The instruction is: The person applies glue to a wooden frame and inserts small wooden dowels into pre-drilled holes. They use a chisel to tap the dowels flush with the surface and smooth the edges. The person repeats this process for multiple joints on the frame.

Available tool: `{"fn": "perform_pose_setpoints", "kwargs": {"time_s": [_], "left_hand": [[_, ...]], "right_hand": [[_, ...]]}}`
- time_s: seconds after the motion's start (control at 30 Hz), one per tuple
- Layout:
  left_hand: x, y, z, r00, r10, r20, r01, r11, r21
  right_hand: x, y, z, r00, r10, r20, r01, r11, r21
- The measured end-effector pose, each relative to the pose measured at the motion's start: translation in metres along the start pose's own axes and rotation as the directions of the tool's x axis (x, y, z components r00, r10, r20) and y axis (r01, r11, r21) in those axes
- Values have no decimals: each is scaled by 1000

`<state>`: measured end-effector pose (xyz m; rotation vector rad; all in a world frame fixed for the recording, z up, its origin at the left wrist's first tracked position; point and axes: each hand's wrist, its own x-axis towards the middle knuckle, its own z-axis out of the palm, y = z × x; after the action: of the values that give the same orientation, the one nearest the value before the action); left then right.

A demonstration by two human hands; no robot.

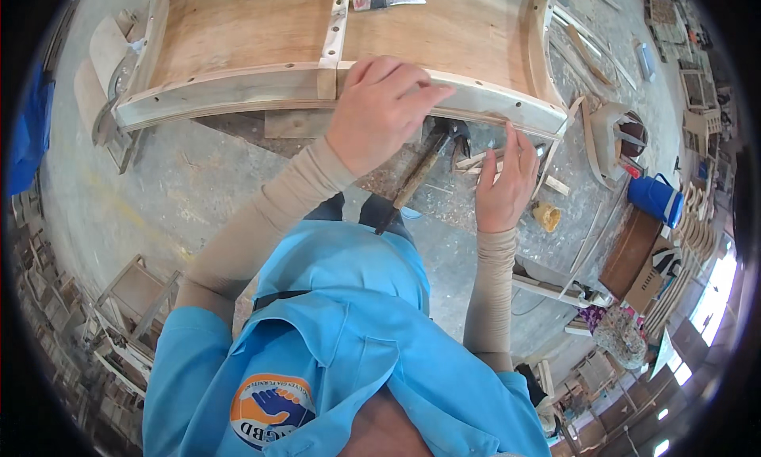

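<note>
A curved wooden frame (226, 88) with a plywood panel (444, 41) lies in front of me, with dark holes or fastener heads along its rails. My left hand (380, 104) is over the near rail just right of the middle divider (334, 37). Its fingers are bent and drawn together; whatever they may pinch is too small to make out. Lower right, my right hand (507, 179) has its fingers stretched up to the rail's lower edge and its thumb apart. Between my hands, a hammer (420, 172) has its dark head by the rail and its wooden handle slanting toward my waist.
A flat-bladed knife or scraper (388, 2) lies on the panel. Below the rail are wood offcuts (476, 162) and a small yellow cup-like object (546, 215). Rightward stand a pale sack (609, 140) and a blue cooler-like box (656, 198). Curved wooden pieces (107, 65) lie left.
</note>
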<state>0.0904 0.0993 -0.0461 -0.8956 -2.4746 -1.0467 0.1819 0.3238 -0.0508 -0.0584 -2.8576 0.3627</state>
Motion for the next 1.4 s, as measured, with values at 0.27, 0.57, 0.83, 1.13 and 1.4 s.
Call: {"fn": "perform_pose_setpoints", "kwargs": {"time_s": [0.27, 0.57, 0.83, 1.13, 1.4], "left_hand": [[9, 1, 26, 1000, 13, 9, -13, 999, -45], [6, 2, 34, 1000, 0, -11, 1, 999, 41], [3, 3, 12, 998, -2, -63, 4, 1000, 26], [-51, -120, -183, 804, -196, -561, 428, 846, 319], [-168, -374, -303, 686, -635, -356, 728, 589, 352]], "right_hand": [[9, 14, -8, 996, -57, 74, 67, 987, -146], [11, 22, -3, 995, -96, 4, 96, 995, 10], [5, 28, -1, 991, -131, -14, 131, 991, 30], [4, 26, 3, 991, -130, -6, 130, 990, -46], [-1, 26, 10, 999, -36, 16, 37, 995, -90]]}}
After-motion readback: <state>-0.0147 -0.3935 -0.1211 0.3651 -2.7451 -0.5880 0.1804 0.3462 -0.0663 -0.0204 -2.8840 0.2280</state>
